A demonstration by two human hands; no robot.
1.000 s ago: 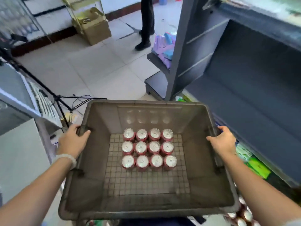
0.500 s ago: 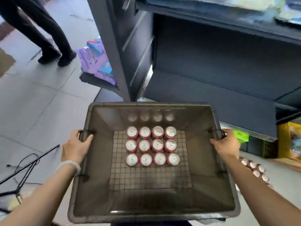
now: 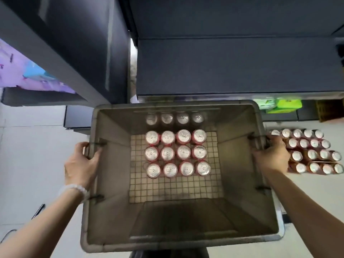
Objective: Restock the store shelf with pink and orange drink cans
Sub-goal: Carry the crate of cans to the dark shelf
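**Before the dark shelf: a crate of cans held in both hands**

Between the two forearms hangs a deep grey plastic crate [image 3: 111, 183] with a grid-patterned floor, held level over the pale tiled floor [image 3: 37, 164]. The left hand [image 3: 81, 164], a white bead bracelet [image 3: 73, 189] on its wrist, is clenched around the handle slot on the crate's left rim. The right hand [image 3: 270, 157] grips the matching slot on the right rim. Twelve pink drink cans [image 3: 177, 153] with silver tops stand upright in three rows of four on the crate's floor, packed close together towards the far wall. Just beyond the crate's far rim is the bare dark grey metal shelf [image 3: 223, 71] of the store unit. To the right, on the floor beside the right hand, sit trays of orange-brown drink cans [image 3: 312, 153], also upright in tight rows. Green packets [image 3: 286, 105] lie under the shelf's edge.
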